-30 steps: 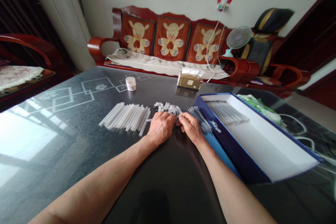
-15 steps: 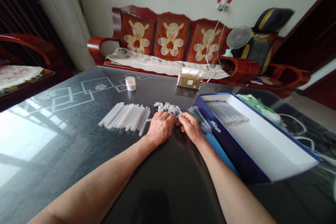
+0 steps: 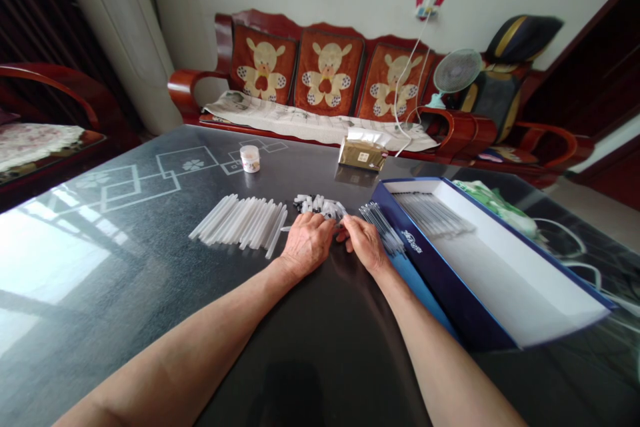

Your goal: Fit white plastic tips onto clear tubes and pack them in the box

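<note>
I have a translucent tube (image 3: 285,229) under my left hand (image 3: 309,240), its end poking out leftward, the fingers curled over it. My right hand (image 3: 364,240) is pinched closed close by; I can't make out what it grips. Beyond lie small white and black pieces (image 3: 320,205), with white tubes (image 3: 240,221) leftward. Slim rods (image 3: 383,227) lie beside the blue box (image 3: 440,283), which holds similar rods at its far end. Farther across the tabletop (image 3: 210,307), tissues (image 3: 369,136) rise from their pack (image 3: 363,155); the cup's (image 3: 250,161) contents are unclear.

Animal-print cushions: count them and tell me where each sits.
3, side by side on the sofa: left cushion, middle cushion and right cushion. None appears hidden.
</note>
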A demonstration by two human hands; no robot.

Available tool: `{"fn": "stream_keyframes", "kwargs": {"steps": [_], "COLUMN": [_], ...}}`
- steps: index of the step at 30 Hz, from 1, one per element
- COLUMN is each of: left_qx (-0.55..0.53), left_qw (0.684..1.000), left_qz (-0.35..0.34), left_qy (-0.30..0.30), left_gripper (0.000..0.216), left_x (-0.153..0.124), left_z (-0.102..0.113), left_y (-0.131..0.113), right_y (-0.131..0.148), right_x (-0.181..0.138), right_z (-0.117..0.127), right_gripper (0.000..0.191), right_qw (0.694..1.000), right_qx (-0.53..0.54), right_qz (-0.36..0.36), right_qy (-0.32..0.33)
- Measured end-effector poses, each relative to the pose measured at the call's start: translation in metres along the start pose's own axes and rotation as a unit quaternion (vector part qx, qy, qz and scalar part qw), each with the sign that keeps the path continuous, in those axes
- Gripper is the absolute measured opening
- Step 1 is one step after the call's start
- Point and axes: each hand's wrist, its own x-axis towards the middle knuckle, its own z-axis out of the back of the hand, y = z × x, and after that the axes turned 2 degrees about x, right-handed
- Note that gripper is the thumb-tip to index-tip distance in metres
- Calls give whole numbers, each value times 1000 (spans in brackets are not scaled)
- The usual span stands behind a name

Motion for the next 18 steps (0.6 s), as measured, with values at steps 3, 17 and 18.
{"fn": "stream_keyframes", "kwargs": {"steps": [3, 17, 18], "left_qx": [3, 3, 2], "left_qw": [1000, 1000, 1000], "left_qz": [1, -12, -14], "left_qy": [2, -9, -9], "left_gripper": [31, 30, 30], "left_x": [0, 0, 0], "left_z": [0, -1, 0], "left_y": [0, 1, 1], "right_y": [4, 4, 4], "right_x": [-2, -2, -3], "right_z": [2, 2, 2], "right_gripper": [27, 29, 29], "right_qw": [1000, 1000, 1000], "right_qx": [3, -1, -4], "right_qz": [8, 7, 8], "right_qy": [22, 19, 18]}}
